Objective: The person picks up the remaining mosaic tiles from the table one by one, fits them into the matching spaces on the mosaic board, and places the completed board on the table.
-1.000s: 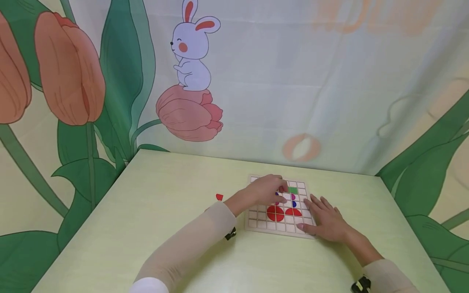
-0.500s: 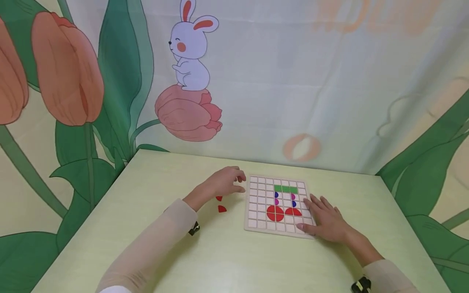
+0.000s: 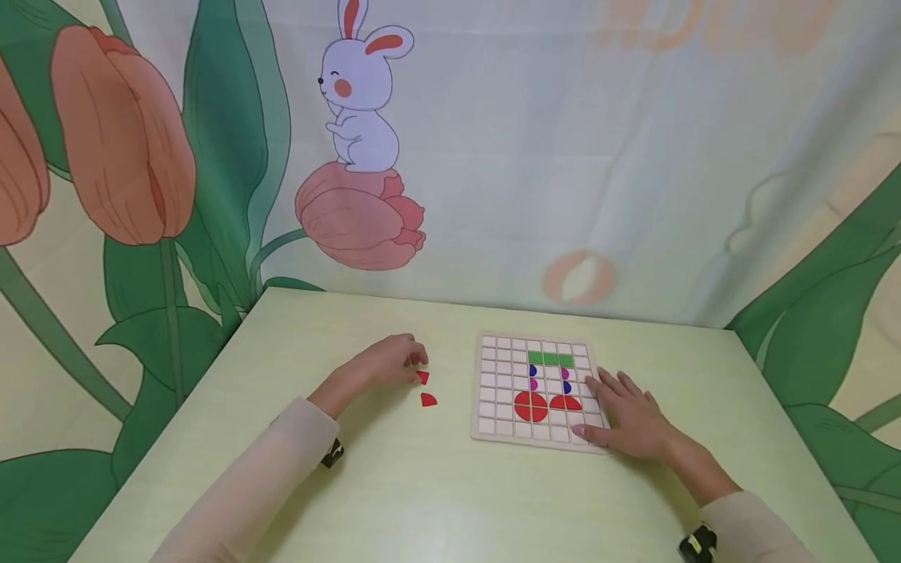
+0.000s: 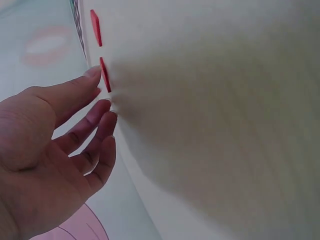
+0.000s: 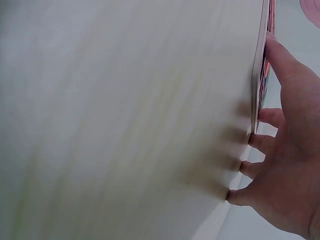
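My left hand (image 3: 383,361) is at a red quarter-circle piece (image 3: 422,377) on the table, its fingers loosely bent. In the left wrist view a gap shows between thumb and fingertips, and that red piece (image 4: 105,75) lies right by the thumb. Closer to me is a second red quarter-circle piece (image 3: 428,399). My right hand (image 3: 633,414) rests with spread fingers on the right edge of a pale gridded board (image 3: 496,407). On the board sit a green row (image 3: 551,359), small blue and magenta half-circles, a red circle (image 3: 531,406) and a red half-circle (image 3: 566,403).
The pale yellow-green table (image 3: 450,493) carries the board right of its middle. Behind it hangs a cloth backdrop (image 3: 493,156) printed with a rabbit, tulips and leaves. A dark band (image 3: 332,453) is on the left wrist, another (image 3: 699,543) on the right.
My left hand has left the board and moved leftward to the loose red pieces. The green row, partly hidden by that hand before, now shows whole. My right hand stays on the board's edge.
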`<state>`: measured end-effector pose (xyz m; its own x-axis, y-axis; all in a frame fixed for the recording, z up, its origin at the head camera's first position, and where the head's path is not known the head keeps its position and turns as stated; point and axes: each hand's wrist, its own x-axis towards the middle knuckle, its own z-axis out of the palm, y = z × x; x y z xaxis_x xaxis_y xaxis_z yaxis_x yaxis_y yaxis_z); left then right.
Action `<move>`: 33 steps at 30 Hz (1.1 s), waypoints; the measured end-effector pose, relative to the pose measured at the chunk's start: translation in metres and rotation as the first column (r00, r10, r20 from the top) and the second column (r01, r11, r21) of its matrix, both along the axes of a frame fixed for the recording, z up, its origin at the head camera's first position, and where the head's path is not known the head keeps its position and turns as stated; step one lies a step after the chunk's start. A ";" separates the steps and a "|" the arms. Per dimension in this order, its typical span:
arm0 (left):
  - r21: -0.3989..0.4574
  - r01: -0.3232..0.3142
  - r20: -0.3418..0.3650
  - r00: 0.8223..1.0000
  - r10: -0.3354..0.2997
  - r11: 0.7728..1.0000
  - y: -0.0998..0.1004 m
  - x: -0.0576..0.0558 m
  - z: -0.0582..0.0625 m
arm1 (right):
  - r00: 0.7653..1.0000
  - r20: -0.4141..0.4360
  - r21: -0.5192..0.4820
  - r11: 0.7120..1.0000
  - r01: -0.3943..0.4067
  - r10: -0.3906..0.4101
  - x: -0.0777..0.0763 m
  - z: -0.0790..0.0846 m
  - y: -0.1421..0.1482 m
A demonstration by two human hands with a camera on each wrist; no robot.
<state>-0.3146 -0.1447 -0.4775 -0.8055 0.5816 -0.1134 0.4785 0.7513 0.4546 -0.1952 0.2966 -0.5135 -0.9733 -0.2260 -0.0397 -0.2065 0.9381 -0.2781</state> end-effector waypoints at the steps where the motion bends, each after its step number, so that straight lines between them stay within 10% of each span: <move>1: 0.012 0.005 0.004 1.000 -0.005 1.000 -0.001 0.000 -0.002 | 1.000 0.001 -0.002 1.000 -0.003 0.003 0.000 -0.001 0.000; 26: 0.222 -0.059 0.121 0.992 0.033 0.973 -0.006 -0.007 -0.021 | 1.000 -0.002 0.001 1.000 -0.006 0.006 0.001 0.007 -0.003; 33: 0.275 -0.059 0.117 0.993 0.027 0.960 0.011 0.000 -0.009 | 1.000 0.002 -0.004 1.000 -0.002 0.002 0.001 0.005 -0.002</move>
<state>-0.3144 -0.1341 -0.4864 -0.8218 0.5682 -0.0426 0.3832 0.6065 0.6967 -0.1942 0.2943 -0.5089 -0.9729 -0.2278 -0.0406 -0.2076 0.9367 -0.2820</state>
